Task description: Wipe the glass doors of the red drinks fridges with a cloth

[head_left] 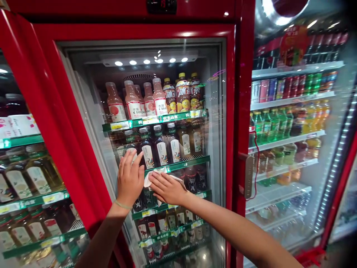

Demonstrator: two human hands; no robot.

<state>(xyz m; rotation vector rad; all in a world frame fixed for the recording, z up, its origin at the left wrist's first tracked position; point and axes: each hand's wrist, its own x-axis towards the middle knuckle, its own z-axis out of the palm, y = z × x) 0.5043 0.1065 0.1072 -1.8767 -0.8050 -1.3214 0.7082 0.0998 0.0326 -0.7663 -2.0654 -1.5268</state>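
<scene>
A glass door point(217, 141) in a red frame stands in front of me, with shelves of drink bottles behind it. Against the glass, my right hand point(169, 189) lies flat over a white cloth or tissue point(150, 178), pressing it to the pane. The cloth's edges show around the fingers; the rest is hidden under the hand. To its left, my left hand point(129, 176) is raised with fingers stretched, its palm toward the glass and nothing seen in it. Dark tea bottles point(161, 145) stand behind the glass just above the hands.
A dark lock box point(245, 175) with a red cable sits on the frame at the right. Beyond it is another lit cooler point(284, 141) with cans and bottles. At the left stands a further cooler point(28, 167). Above the door is a small red-digit display point(162, 5).
</scene>
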